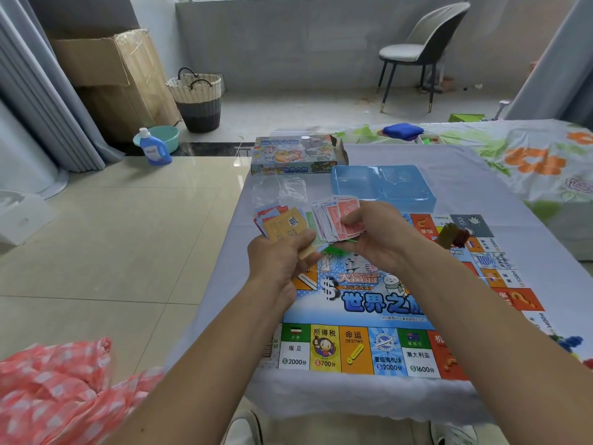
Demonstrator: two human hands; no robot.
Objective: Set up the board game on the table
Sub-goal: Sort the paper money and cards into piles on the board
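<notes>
The game board (369, 303) lies flat on the cloth-covered table (449, 175), its near edge just inside the table's near edge; both forearms hide much of its middle and right side, so part of the title is cut off. The left hand (282, 255) grips a fan of orange and purple paper bills (282, 224), thumb clamped over them, above the board's far left corner. The right hand (375, 232) pinches a thick stack of small red-backed cards (337, 220), fingers curled round its edge. Something green (333, 248) shows below the 2 hands; what it is cannot be made out. Small brownish and dark red plastic pieces (454, 236) sit blurred near the board's far right corner. Beyond the board, an empty blue plastic tray (383, 184) rests toward the table's far edge, a crumpled clear bag (282, 191) left of it, and the open game box (296, 155) at the far left corner. A blue cloth (402, 130) lies past the far edge. Pink checked fabric (57, 390) blurs the lower left.
</notes>
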